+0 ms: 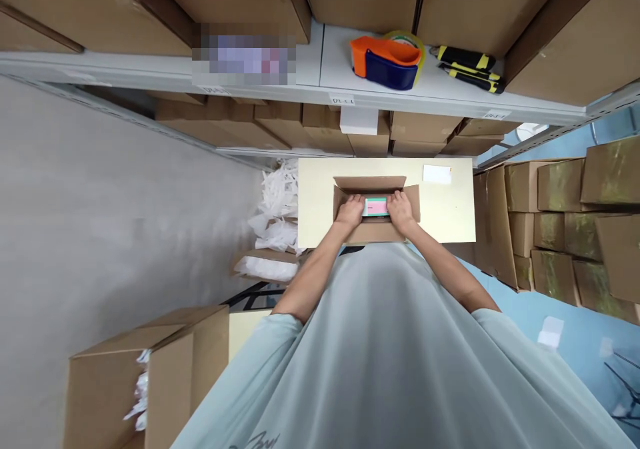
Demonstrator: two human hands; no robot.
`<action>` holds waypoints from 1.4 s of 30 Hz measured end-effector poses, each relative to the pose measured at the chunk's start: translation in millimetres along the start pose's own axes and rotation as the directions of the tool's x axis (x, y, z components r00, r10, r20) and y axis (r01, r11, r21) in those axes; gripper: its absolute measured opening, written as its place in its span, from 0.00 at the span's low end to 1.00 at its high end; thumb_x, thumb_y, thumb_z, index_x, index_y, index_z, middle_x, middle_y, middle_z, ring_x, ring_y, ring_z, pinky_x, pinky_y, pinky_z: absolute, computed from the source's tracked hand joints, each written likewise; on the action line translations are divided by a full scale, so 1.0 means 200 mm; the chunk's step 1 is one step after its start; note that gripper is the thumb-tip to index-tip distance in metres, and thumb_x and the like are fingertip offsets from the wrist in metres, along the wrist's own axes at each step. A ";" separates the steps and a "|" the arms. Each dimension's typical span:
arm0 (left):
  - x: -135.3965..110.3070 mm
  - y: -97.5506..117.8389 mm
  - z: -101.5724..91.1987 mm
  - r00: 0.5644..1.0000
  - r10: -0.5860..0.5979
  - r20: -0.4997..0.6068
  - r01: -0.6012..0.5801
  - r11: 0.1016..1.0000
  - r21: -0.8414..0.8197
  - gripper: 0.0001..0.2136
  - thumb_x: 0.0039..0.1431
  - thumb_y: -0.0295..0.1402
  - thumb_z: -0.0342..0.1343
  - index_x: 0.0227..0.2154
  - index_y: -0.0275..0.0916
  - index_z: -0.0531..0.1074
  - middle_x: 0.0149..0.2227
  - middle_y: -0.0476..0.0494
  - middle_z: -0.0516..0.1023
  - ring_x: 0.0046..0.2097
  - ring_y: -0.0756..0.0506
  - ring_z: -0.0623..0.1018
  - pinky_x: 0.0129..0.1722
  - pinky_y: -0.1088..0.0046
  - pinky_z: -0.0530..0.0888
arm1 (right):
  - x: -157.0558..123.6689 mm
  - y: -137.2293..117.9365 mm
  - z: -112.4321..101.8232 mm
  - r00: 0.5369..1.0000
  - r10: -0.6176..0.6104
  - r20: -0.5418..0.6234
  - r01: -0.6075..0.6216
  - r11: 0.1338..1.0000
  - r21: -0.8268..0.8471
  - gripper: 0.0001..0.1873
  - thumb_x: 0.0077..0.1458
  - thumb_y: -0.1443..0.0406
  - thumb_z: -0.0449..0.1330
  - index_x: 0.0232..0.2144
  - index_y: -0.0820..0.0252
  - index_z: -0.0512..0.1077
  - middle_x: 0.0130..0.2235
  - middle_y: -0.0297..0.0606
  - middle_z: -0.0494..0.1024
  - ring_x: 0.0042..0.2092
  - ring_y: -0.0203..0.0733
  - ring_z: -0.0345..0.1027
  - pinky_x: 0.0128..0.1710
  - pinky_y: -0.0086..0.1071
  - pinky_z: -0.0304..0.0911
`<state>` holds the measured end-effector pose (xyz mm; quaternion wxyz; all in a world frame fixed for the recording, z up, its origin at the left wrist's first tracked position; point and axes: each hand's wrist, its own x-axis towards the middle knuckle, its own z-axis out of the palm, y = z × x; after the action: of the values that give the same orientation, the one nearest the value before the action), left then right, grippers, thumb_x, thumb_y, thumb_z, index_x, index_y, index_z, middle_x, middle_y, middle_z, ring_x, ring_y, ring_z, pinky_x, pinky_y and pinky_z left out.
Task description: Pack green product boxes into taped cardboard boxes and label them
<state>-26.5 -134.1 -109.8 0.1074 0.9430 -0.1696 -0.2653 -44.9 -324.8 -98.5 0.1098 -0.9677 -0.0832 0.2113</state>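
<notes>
An open cardboard box (370, 234) sits on the pale yellow table with its flaps spread outward. Inside it lies a small flat pink box with a green edge (377, 207). My left hand (352, 209) reaches in from the left, its curled fingers against the pink box's left end. At the opposite end, the bent fingers of my right hand (400, 209) press in the same way, so the pink box is gripped between both hands. My thumbs and the lower side of the pink box are partly hidden.
The yellow table (315, 202) bears a white label or card (437, 174). On the shelf ahead lie an orange and blue tape dispenser (387, 62) and several yellow-black utility knives (470, 66). White packing paper (280, 192) is heaped left; stacked cartons (555, 232) stand right.
</notes>
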 end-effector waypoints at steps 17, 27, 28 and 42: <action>-0.46 -0.12 -0.08 0.744 -0.353 -0.567 0.172 0.921 -0.348 0.17 0.70 0.38 0.65 0.57 0.38 0.78 0.57 0.28 0.82 0.61 0.27 0.77 0.67 0.47 0.73 | -0.50 0.28 -0.01 0.862 0.283 -0.421 -0.136 0.928 0.347 0.17 0.73 0.57 0.60 0.51 0.63 0.81 0.50 0.55 0.85 0.52 0.61 0.69 0.57 0.51 0.65; -0.41 -0.04 -0.03 0.722 -0.486 -0.493 0.324 0.866 -0.381 0.04 0.70 0.32 0.58 0.39 0.44 0.78 0.46 0.34 0.86 0.53 0.30 0.80 0.62 0.50 0.74 | -0.44 0.37 0.03 0.919 0.253 -0.302 -0.085 0.876 0.475 0.11 0.69 0.59 0.58 0.35 0.54 0.76 0.39 0.49 0.85 0.45 0.58 0.73 0.54 0.49 0.68; -0.43 -0.03 -0.02 0.715 -0.490 -0.499 0.320 0.863 -0.390 0.04 0.70 0.32 0.58 0.39 0.44 0.78 0.46 0.35 0.86 0.53 0.30 0.81 0.62 0.50 0.74 | -0.44 0.38 0.02 0.920 0.243 -0.308 -0.071 0.876 0.476 0.11 0.69 0.58 0.58 0.35 0.54 0.75 0.39 0.49 0.85 0.45 0.57 0.73 0.54 0.49 0.68; -1.28 -0.21 0.26 0.453 -0.676 -0.581 0.296 0.729 -0.618 0.03 0.66 0.31 0.61 0.37 0.42 0.80 0.42 0.38 0.87 0.48 0.33 0.83 0.56 0.54 0.78 | -0.64 -0.07 0.06 0.966 0.051 -0.255 0.062 0.907 0.416 0.19 0.63 0.47 0.56 0.32 0.52 0.75 0.36 0.47 0.86 0.42 0.56 0.78 0.47 0.46 0.70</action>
<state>-248.1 -5.4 -46.5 0.2909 0.9175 0.2436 0.1196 -167.0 -335.2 -55.8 0.3263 -0.9402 -0.0235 0.0950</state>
